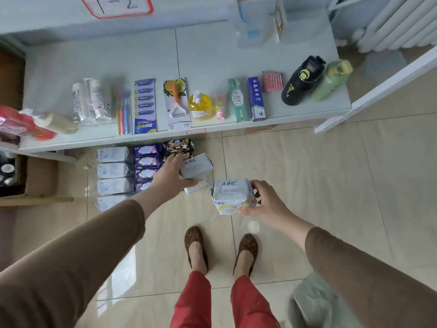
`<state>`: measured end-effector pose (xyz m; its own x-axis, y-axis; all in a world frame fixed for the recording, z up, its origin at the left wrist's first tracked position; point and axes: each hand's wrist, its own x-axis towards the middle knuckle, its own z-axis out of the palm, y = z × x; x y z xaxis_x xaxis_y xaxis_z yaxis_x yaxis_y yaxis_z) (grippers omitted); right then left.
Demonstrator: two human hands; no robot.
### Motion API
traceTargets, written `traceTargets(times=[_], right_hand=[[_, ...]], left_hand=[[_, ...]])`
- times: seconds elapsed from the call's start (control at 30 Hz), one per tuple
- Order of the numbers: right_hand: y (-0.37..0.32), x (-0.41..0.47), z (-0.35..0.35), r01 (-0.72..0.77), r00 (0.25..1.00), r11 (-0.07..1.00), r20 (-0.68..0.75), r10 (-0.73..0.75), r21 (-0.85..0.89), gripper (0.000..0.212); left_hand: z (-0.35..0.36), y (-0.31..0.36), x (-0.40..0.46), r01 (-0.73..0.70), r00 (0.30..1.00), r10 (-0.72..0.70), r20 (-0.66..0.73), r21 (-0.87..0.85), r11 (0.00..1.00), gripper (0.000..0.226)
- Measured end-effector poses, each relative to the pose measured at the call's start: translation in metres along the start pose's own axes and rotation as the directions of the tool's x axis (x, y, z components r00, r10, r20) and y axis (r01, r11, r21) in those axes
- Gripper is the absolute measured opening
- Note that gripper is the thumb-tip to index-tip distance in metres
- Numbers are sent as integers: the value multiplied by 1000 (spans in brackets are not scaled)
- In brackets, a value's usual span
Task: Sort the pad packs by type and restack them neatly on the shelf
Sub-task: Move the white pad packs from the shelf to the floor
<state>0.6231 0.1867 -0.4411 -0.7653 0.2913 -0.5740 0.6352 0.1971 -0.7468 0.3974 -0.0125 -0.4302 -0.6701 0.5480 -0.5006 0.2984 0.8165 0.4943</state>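
Head view, looking down. Left hand clasped around a white ABC pack, held just in front of the lower shelf, above another white pack partly hidden beneath. Right hand gripped a second ABC pack with yellow KMS lettering, fingers wrapped on its right side, held over the tiled floor near the first pack, apart from it. Stacked on the lower level: column of pale blue packs, column of purple packs beside it, dark patterned pack at the right end. Upper shelf carried toothpaste boxes, yellow soap bottle, black flask, green flask. Brown sleeves, red trousers, leopard-print shoes below.
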Motion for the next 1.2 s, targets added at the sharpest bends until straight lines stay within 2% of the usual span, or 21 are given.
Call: traceTargets(times=[0.13, 0.27, 0.57, 0.87, 1.1, 1.2], right_hand=[[64, 51, 43, -36, 999, 999, -32, 36, 9, 67], [115, 120, 77, -37, 997, 998, -69, 33, -56, 68], [191, 282, 120, -3, 992, 982, -125, -21, -191, 58], [226, 391, 155, 47, 988, 962, -128, -84, -268, 46], [216, 431, 174, 69, 987, 967, -122, -102, -247, 49], [209, 439, 177, 62, 983, 968, -152, -102, -243, 48]], left_hand=[[57, -34, 64, -49, 999, 49, 7, 76, 996, 68], [107, -64, 137, -96, 995, 97, 2, 153, 984, 68], [184, -125, 286, -193, 978, 208, -15, 302, 933, 63], [218, -166, 375, -194, 973, 227, -43, 385, 902, 62], [213, -194, 389, -256, 956, 292, 2, 484, 837, 78], [204, -201, 386, -278, 948, 317, 10, 505, 817, 78]])
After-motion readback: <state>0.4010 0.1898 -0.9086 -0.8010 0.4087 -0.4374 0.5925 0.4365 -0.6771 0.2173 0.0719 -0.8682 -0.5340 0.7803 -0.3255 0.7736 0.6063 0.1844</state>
